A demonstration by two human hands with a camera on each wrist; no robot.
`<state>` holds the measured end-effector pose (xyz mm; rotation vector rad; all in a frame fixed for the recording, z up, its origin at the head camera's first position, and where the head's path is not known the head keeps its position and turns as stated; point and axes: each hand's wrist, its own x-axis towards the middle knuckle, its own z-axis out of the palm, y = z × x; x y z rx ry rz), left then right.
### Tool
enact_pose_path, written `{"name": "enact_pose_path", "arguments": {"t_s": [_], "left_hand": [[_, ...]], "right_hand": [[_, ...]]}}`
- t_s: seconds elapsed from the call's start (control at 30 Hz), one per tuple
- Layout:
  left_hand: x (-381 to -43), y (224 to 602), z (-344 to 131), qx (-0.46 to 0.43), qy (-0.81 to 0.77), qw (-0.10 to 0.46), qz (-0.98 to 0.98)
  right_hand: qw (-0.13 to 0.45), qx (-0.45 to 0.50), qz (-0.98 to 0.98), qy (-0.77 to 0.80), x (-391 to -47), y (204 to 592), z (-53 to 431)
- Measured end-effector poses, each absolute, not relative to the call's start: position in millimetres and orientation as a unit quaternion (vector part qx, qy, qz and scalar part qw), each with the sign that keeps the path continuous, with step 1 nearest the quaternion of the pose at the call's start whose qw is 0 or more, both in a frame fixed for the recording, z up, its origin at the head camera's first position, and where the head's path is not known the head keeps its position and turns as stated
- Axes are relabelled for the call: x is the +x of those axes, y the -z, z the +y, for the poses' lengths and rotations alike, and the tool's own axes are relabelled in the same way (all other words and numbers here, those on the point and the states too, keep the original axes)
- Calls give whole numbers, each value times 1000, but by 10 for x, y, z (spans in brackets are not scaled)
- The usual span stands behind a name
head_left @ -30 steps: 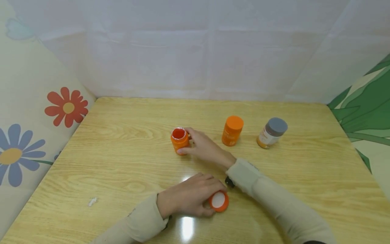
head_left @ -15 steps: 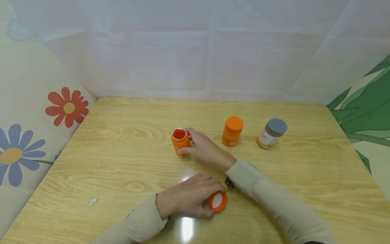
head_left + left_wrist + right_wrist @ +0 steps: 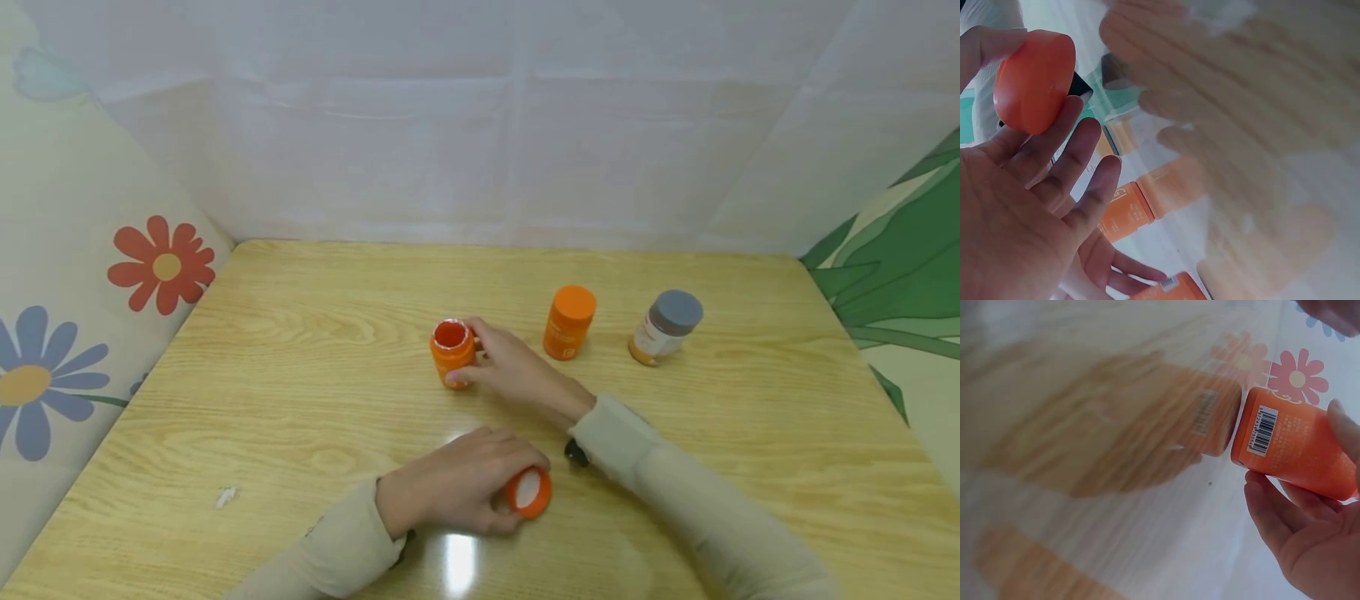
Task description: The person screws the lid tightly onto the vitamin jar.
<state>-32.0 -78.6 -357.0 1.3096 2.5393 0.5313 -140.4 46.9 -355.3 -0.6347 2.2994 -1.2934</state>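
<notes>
My left hand [image 3: 472, 482] pinches an orange lid [image 3: 538, 498] at the near middle of the table. The lid is tilted so that its white inner disc faces up and to the right. In the left wrist view the thumb and forefinger hold the lid [image 3: 1036, 82] by its edges. Farther off, my right hand [image 3: 517, 367] grips an uncapped orange bottle [image 3: 453, 363] from its right side. The bottle's mouth faces up, with a ragged whitish rim. In the right wrist view a barcode shows on the bottle [image 3: 1294, 440], held between thumb and fingers.
A capped orange bottle [image 3: 570, 323] stands right of my right hand. Beyond it is a white-labelled bottle with a grey lid [image 3: 666, 327]. A small white mark [image 3: 226, 497] lies on the wooden table [image 3: 300, 358] at left. A pale sheet [image 3: 480, 125] hangs behind.
The uncapped bottle and my right hand have shifted slightly right and nearer. The lid in my left hand has moved slightly left and turned, so less of its white inside shows.
</notes>
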Motion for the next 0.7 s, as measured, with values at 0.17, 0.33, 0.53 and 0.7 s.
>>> {"name": "enact_pose_path", "arguments": {"t_s": [0.17,0.33,0.53,0.7], "left_hand": [[-324,3564,-816,448,-189,111,867],[-322,3544,-828,446,-184,108,869],[-316,3539,-864,435,-195,92,874],[-318,3540,-911,442,-214,59,869]], "right_hand": [[219,-223,828,466,-1379,3547,544],[210,-234,835,452,-1360,3551,606],[203,-248,829,458,-1323,3549,670],[214,-236,828,461,-1263,3519,733]]}}
